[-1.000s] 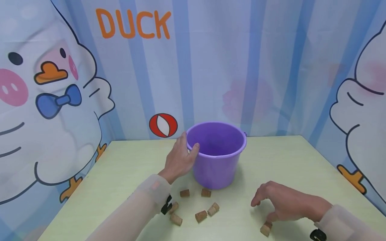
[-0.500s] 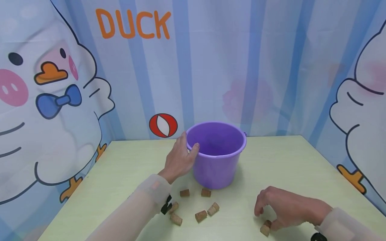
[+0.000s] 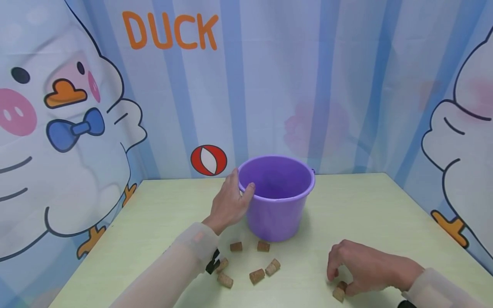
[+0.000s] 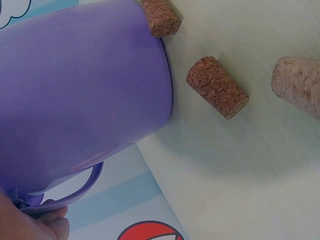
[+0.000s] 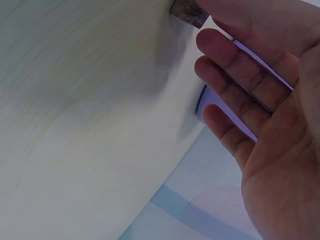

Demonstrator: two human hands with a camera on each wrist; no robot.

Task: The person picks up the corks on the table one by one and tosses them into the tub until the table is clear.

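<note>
A purple bucket (image 3: 275,214) stands upright towards the back of the pale table. My left hand (image 3: 229,203) grips its left rim, thumb at the near side. In the left wrist view, fingertips (image 4: 55,220) lie by the bucket's purple handle (image 4: 85,187). At the lower right, my right hand (image 3: 366,267) is low over the table with fingers bent loosely around a cork (image 3: 339,292). The thumb touches or nearly touches that cork; no firm grip shows. In the right wrist view, the cork (image 5: 189,12) sits at the top, partly behind the hand, and three fingers extend.
Several more corks lie in front of the bucket, among them a brown cork (image 3: 263,246) and a paler cork (image 3: 225,280) beside the left sleeve. A printed duck curtain (image 3: 269,85) surrounds the table (image 3: 358,205) at the back and sides.
My right hand has lowered and shifted slightly right, bringing its fingers closer around the cork. The left hand, the bucket and the corks have stayed in place.
</note>
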